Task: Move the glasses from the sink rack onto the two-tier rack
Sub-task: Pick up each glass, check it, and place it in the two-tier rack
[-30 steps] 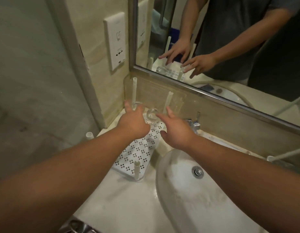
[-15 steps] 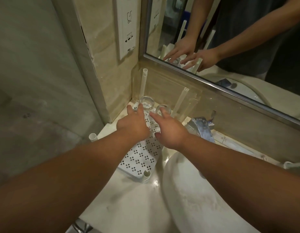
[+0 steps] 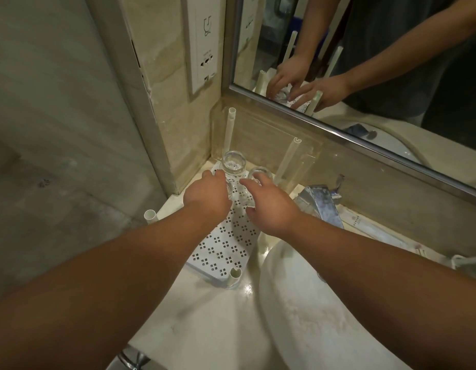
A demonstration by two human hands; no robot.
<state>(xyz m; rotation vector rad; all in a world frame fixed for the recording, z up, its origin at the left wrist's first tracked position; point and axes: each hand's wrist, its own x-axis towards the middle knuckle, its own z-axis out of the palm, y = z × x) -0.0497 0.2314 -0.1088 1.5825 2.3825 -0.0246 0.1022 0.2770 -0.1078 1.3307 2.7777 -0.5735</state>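
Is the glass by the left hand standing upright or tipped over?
Upright: the glass stands on the perforated rack, its round rim facing up, beside the left hand.

Two glasses (image 3: 233, 166) (image 3: 260, 174), one perforated tray (image 3: 223, 247), four posts (image 3: 231, 129) (white tubes), two hands (image 3: 208, 194) (image 3: 271, 206).

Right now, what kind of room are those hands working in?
Most likely a bathroom, perhaps in a hotel. A round white basin sits on a pale counter, a metal tap stands behind it, and a wall mirror hangs above, with clear glasses in the corner.
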